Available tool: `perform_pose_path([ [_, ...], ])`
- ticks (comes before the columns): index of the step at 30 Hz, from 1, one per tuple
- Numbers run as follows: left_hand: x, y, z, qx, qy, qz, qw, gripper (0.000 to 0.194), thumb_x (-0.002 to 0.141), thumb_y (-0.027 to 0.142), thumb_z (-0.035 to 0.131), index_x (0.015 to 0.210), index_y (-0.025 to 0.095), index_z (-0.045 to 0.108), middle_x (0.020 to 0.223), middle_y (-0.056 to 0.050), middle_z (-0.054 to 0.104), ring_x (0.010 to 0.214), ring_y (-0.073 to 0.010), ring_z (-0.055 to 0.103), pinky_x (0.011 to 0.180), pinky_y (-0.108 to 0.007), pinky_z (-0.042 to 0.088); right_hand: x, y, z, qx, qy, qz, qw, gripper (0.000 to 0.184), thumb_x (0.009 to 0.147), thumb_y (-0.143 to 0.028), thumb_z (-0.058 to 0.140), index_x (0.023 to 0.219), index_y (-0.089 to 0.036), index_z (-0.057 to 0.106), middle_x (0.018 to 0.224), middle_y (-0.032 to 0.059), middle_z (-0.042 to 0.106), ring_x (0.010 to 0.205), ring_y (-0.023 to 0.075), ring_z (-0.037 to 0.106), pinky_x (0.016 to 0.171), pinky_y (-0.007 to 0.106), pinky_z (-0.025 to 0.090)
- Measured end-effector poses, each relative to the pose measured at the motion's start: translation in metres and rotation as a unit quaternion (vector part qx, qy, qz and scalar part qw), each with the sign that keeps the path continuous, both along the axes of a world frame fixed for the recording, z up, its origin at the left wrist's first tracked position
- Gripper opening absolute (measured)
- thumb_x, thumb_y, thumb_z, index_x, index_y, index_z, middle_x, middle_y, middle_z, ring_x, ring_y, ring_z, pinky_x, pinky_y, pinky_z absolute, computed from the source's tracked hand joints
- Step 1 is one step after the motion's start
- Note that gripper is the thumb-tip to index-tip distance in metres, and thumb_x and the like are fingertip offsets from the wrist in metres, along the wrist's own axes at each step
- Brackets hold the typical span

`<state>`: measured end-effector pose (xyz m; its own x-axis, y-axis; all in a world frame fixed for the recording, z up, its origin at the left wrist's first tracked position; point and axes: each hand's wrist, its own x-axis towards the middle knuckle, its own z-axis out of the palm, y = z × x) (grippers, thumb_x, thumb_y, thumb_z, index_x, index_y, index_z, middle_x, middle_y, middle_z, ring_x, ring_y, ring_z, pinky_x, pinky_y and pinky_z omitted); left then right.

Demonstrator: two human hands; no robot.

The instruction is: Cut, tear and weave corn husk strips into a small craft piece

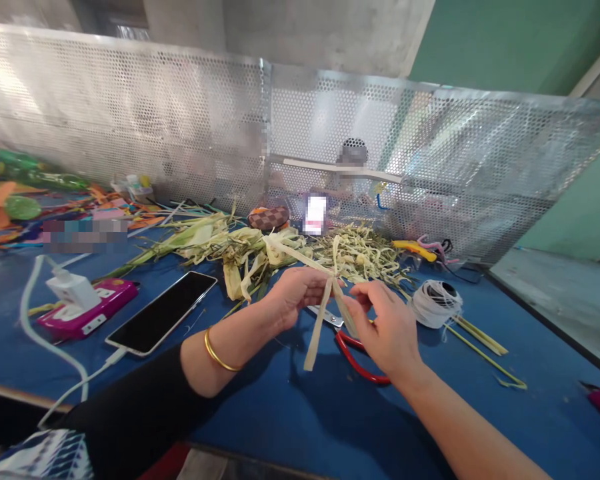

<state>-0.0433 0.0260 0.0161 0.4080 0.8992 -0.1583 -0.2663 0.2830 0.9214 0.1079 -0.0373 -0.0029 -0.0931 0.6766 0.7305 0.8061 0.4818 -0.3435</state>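
Observation:
My left hand (296, 295) is closed, its fingertips pinching pale, flat strips of dried corn husk (316, 332) where they cross. One strip end hangs down toward the table, and others stick out up and to the left. My right hand (389, 327) is curled close by on the right, thumb and fingers at another hanging strip; the exact contact is partly hidden. Beneath the hands lie scissors with red handles (355, 365), their blades partly covered. Behind the hands spreads a heap of corn husks (205, 237), with a pile of thin, shredded husk (363, 257) to its right.
Left on the blue table (260, 407) are a charging phone (165, 312), a purple power strip (100, 307) with a white plug, and colourful scraps. Right are a spool of white string (435, 305), thin stalks (483, 337) and a yellow-handled tool (415, 250). A perforated metal screen (180, 133) stands behind.

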Motion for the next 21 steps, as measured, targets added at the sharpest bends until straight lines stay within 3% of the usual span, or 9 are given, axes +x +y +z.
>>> perform_pose_path([
  [2, 0.000, -0.001, 0.001, -0.006, 0.003, -0.013, 1.000, 0.017, 0.067, 0.027, 0.066, 0.073, 0.011, 0.070, 0.074, -0.008, 0.071, 0.064, -0.0145, 0.064, 0.063, -0.024, 0.049, 0.001, 0.004, 0.000, -0.112, 0.135, 0.006, 0.984, 0.027, 0.086, -0.043, 0.050, 0.080, -0.019, 0.061, 0.071, 0.0023, 0.059, 0.064, 0.0155, 0.050, 0.061, 0.028, 0.038],
  [3, 0.001, -0.003, 0.000, -0.007, 0.005, -0.022, 1.000, 0.017, 0.068, 0.028, 0.067, 0.072, 0.011, 0.069, 0.072, -0.008, 0.070, 0.062, -0.0142, 0.064, 0.062, -0.025, 0.049, 0.002, 0.007, 0.001, -0.162, 0.211, 0.023, 0.964, 0.030, 0.084, -0.046, 0.052, 0.079, -0.019, 0.063, 0.069, 0.0013, 0.058, 0.062, 0.0148, 0.049, 0.060, 0.028, 0.038],
  [7, 0.008, -0.011, -0.006, 0.001, 0.018, -0.061, 0.998, 0.015, 0.067, 0.025, 0.072, 0.069, 0.011, 0.067, 0.059, -0.003, 0.064, 0.051, -0.0102, 0.057, 0.057, -0.024, 0.047, 0.002, 0.015, 0.002, -0.283, 0.471, 0.128, 0.826, 0.033, 0.068, -0.048, 0.069, 0.081, -0.017, 0.068, 0.058, -0.0034, 0.051, 0.054, 0.0101, 0.043, 0.054, 0.024, 0.037],
  [10, 0.012, -0.016, -0.009, 0.010, 0.036, -0.071, 0.997, 0.012, 0.068, 0.021, 0.072, 0.068, 0.011, 0.067, 0.056, -0.001, 0.062, 0.051, -0.0089, 0.056, 0.059, -0.023, 0.047, 0.001, 0.015, 0.003, -0.311, 0.561, 0.183, 0.745, 0.028, 0.061, -0.039, 0.077, 0.075, -0.016, 0.067, 0.054, -0.0051, 0.049, 0.050, 0.0072, 0.040, 0.051, 0.022, 0.036],
  [12, 0.013, -0.017, -0.009, 0.010, 0.033, -0.058, 0.998, 0.010, 0.069, 0.019, 0.071, 0.067, 0.010, 0.066, 0.056, -0.002, 0.062, 0.052, -0.0094, 0.058, 0.062, -0.025, 0.049, -0.001, 0.013, 0.005, -0.305, 0.581, 0.177, 0.733, 0.025, 0.060, -0.035, 0.078, 0.068, -0.015, 0.065, 0.054, -0.0042, 0.051, 0.049, 0.0068, 0.042, 0.049, 0.021, 0.036],
  [21, 0.010, -0.011, -0.004, -0.031, 0.011, -0.044, 0.998, 0.012, 0.070, 0.014, 0.070, 0.062, 0.009, 0.063, 0.052, -0.003, 0.062, 0.045, -0.0092, 0.056, 0.055, -0.023, 0.048, -0.008, 0.006, 0.005, -0.222, 0.584, 0.150, 0.766, 0.023, 0.062, -0.034, 0.076, 0.061, -0.016, 0.062, 0.054, -0.0035, 0.051, 0.048, 0.0080, 0.044, 0.047, 0.022, 0.036],
])
